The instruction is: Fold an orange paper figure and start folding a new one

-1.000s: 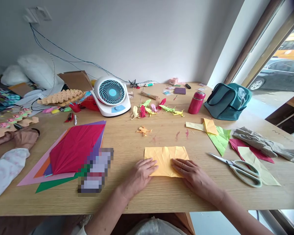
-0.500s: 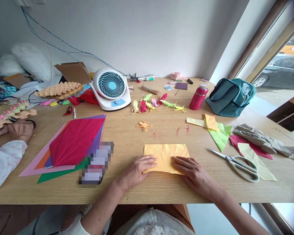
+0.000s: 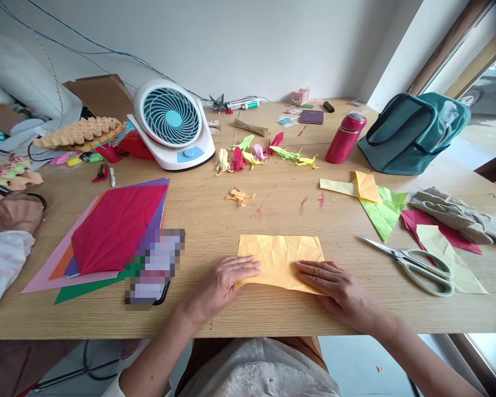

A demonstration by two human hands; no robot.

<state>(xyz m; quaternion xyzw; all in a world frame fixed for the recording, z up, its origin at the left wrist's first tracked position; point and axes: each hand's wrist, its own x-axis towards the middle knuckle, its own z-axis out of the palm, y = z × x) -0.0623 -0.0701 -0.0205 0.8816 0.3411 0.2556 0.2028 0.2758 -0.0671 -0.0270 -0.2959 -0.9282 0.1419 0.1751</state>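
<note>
A creased yellow-orange sheet of paper lies flat on the wooden table right in front of me. My left hand rests on its near left corner with fingers stretched flat. My right hand presses the near right part of the sheet, fingers flat and apart. Neither hand grips anything else.
Scissors lie to the right, beside green, red and pale paper scraps. A stack of coloured sheets lies left. Further back stand a desk fan, small folded paper figures, a red flask and a teal bag. Another person's hand rests at far left.
My head has tilted down and forward, so the table fills more of the view. Both hands stay on the yellow-orange sheet, sliding slightly along its near edge.
</note>
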